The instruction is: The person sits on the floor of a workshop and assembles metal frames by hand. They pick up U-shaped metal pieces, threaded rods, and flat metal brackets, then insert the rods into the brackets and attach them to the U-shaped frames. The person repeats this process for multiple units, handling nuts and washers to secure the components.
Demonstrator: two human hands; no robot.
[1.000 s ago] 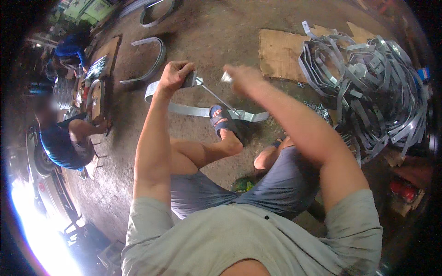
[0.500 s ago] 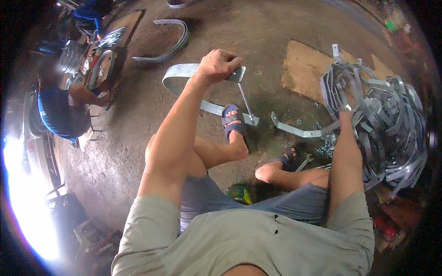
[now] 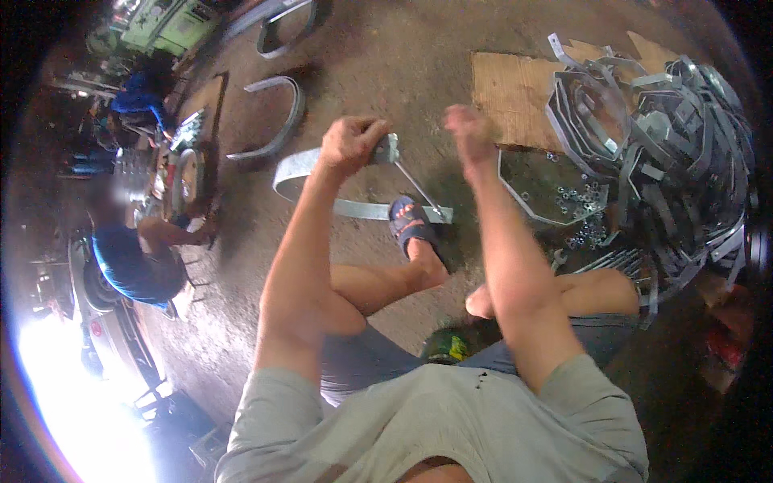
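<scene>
My left hand point(image 3: 348, 145) is closed over the upper end of a curved galvanized metal band point(image 3: 296, 173), standing on its edge on the floor. A long thin bolt point(image 3: 419, 188) slants from that upper end down to the band's lower end. My sandalled left foot point(image 3: 411, 221) rests against the lower arm of the band. My right hand point(image 3: 473, 135), smeared by motion, is in the air to the right of the band. Whether anything is in its fingers cannot be made out.
A bent metal strip point(image 3: 535, 213) lies by scattered nuts point(image 3: 588, 213), near several rods point(image 3: 616, 262) and a wrench point(image 3: 557, 259). Right stands a heap of bent strips point(image 3: 672, 161) beside cardboard point(image 3: 511, 101). Another curved band point(image 3: 282, 121) lies ahead. A person in blue point(image 3: 137, 262) sits at left.
My right hand has come away from the heap of strips and moved left toward the band. My left hand keeps its hold on the band. The whole view has shifted slightly.
</scene>
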